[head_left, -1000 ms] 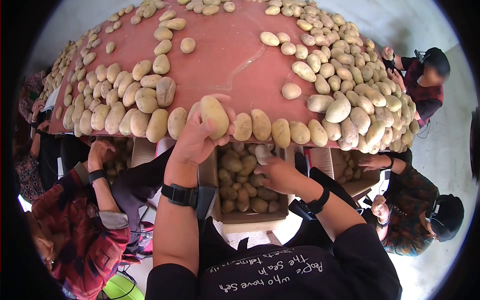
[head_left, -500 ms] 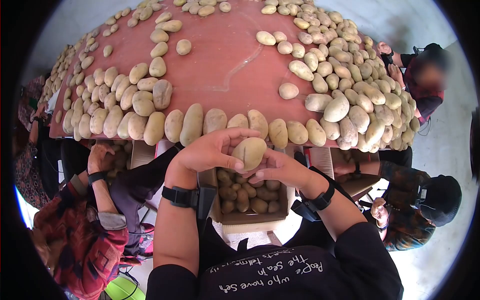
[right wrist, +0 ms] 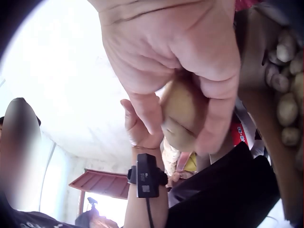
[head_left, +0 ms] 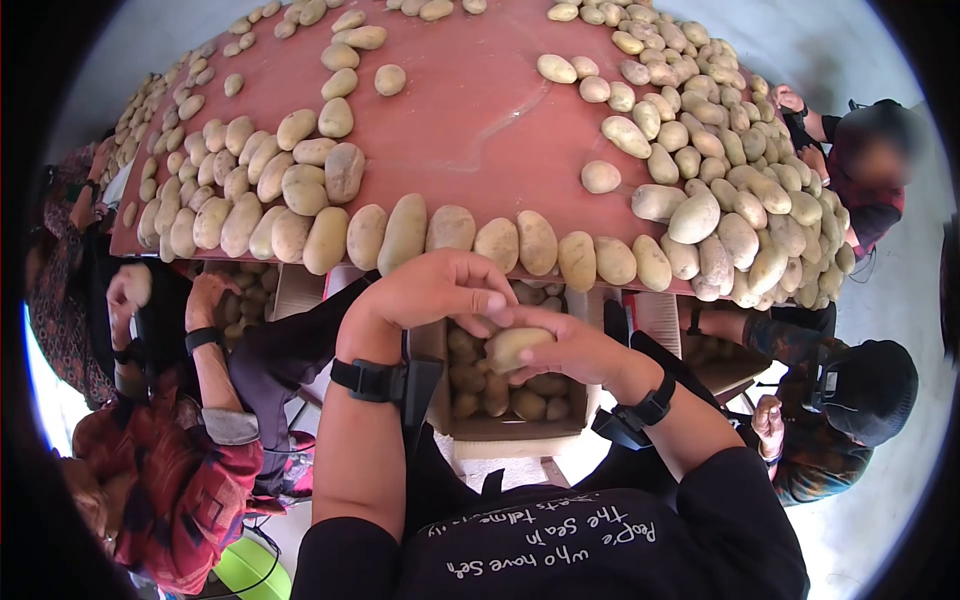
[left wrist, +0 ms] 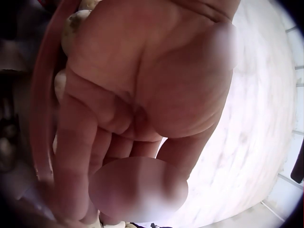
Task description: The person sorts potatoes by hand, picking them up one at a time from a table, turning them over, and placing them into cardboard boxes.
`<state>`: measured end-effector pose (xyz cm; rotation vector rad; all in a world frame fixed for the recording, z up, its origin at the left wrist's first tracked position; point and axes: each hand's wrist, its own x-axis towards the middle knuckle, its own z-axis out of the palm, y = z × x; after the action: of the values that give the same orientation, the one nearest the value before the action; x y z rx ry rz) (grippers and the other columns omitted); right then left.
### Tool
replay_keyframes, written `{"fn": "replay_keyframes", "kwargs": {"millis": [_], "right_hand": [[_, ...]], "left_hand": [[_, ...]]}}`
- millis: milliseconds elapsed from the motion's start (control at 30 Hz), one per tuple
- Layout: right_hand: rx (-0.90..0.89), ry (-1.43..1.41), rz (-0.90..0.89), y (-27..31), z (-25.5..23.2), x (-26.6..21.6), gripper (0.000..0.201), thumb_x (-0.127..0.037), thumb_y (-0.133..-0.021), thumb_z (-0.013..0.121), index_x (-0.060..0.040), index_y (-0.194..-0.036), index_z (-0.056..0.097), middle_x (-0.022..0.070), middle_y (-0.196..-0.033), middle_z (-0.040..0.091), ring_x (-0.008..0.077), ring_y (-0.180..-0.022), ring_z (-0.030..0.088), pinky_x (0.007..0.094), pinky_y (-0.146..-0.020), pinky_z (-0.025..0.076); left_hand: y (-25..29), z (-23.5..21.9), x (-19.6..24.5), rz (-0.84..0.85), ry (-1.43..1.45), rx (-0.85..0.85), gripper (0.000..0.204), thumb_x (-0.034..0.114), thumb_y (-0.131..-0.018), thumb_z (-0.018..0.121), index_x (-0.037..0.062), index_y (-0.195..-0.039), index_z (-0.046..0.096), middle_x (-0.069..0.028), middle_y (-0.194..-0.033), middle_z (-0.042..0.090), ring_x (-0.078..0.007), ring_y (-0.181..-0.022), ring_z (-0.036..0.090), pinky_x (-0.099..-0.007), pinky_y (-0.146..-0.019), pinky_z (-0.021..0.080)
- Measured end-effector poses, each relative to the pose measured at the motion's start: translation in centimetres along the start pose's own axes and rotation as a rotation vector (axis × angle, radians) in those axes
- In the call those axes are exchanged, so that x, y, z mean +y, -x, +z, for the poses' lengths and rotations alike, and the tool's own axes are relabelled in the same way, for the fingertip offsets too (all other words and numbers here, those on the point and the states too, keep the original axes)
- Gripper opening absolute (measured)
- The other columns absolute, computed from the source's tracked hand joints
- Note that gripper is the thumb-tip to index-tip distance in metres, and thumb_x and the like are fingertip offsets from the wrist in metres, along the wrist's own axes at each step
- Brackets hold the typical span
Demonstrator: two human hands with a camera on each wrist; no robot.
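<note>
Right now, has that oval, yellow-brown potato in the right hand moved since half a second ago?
Yes, the potato moved away from the flat red table, toward the black printed shirt.

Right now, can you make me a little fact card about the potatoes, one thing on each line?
Right hand: grips one potato
Left hand: close by, holding nothing
Cardboard box: below the hands, potatoes inside
Table: red
Near table edge: a row of potatoes
Right side of table: a big heap of potatoes
Shirt: black, white writing
</note>
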<state>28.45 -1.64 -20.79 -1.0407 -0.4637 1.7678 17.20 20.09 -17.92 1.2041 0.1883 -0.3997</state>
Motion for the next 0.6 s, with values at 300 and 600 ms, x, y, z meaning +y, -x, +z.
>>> {"fn": "replay_keyframes", "kwargs": {"millis": [300,600], "right_hand": [[0.333,0.517,0.144,-2.6,-1.2,4.8,0.051,-0.021,-0.086,0.065,-0.003,-0.131,0.049,0.0085,-0.097,0.064,0.0134,-0.081,0.062,0.0261,-0.073,0.05],[0.1,0.858,-0.139,-3.5,-1.1,4.8,0.035,-0.019,-0.091,0.058,-0.0008,-0.121,0.055,0.0128,-0.101,0.067,0.0188,-0.094,0.064,0.0299,-0.083,0.049]], "left_hand": [[0.3,-1.1,-0.6,0.28,0.05,0.185,0.016,0.021,-0.092,0.061,0.0045,-0.09,0.059,-0.008,-0.087,0.067,-0.019,-0.092,0.066,-0.0318,-0.082,0.053],[0.5,-1.1,-0.8,0.381,0.182,0.294,0.012,0.015,-0.091,0.061,0.0057,-0.085,0.056,-0.0062,-0.078,0.064,-0.0239,-0.095,0.067,-0.0354,-0.08,0.056]]}}
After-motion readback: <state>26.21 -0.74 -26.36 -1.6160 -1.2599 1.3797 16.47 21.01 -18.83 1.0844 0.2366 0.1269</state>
